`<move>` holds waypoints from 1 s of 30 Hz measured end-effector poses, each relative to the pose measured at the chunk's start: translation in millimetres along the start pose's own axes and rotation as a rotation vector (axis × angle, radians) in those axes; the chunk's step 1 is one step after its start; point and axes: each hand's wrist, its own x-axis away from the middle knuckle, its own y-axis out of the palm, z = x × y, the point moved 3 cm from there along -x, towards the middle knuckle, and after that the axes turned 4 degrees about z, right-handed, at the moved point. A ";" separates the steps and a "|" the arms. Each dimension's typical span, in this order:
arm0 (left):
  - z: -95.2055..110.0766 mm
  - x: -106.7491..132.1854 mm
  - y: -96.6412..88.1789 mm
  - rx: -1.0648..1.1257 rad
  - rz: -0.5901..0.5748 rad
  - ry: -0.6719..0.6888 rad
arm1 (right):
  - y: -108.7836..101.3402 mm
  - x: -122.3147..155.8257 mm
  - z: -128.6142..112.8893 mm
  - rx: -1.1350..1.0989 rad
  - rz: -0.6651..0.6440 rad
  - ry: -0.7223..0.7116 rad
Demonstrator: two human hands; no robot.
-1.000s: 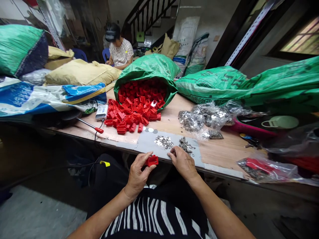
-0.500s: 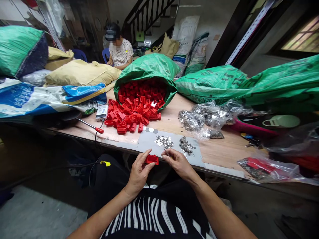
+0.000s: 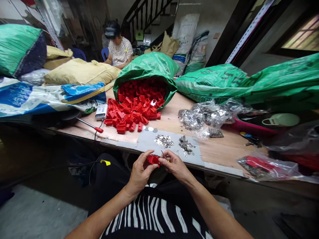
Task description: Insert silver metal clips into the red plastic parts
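Observation:
My left hand (image 3: 140, 172) pinches a small red plastic piece (image 3: 153, 159) just below the table's front edge. My right hand (image 3: 174, 165) is closed on a thin metal piece (image 3: 163, 154) and its fingertips touch the red piece. On the grey mat (image 3: 149, 141) in front of the hands lie two small heaps of metal parts (image 3: 163, 140), one bright, one darker (image 3: 185, 143). Farther back, a pile of red plastic pieces (image 3: 132, 114) spills from an open green sack (image 3: 149, 66).
A clear bag of metal parts (image 3: 206, 116) lies right of the mat. A red-handled tool (image 3: 91, 125) and a small white device (image 3: 101, 112) lie at the left. Green, yellow and blue sacks crowd the table. Another person (image 3: 118, 48) sits at the far end.
My right hand left the mat with a metal piece and came to the red piece in my left hand. Both hands now meet at it.

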 end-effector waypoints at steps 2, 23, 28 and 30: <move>-1.8 -0.7 1.1 0.139 0.020 -0.115 | 0.0 1.8 -1.0 -0.057 -0.008 0.027; 4.9 -10.9 2.7 0.501 -0.054 -0.334 | 5.0 24.5 -20.6 0.708 -0.056 -0.789; 11.4 -16.6 3.6 0.534 -0.078 -0.346 | 4.4 23.7 -18.0 0.581 0.038 -0.846; 13.1 -17.8 4.0 0.534 -0.084 -0.348 | 3.7 23.4 -17.1 0.572 0.050 -0.843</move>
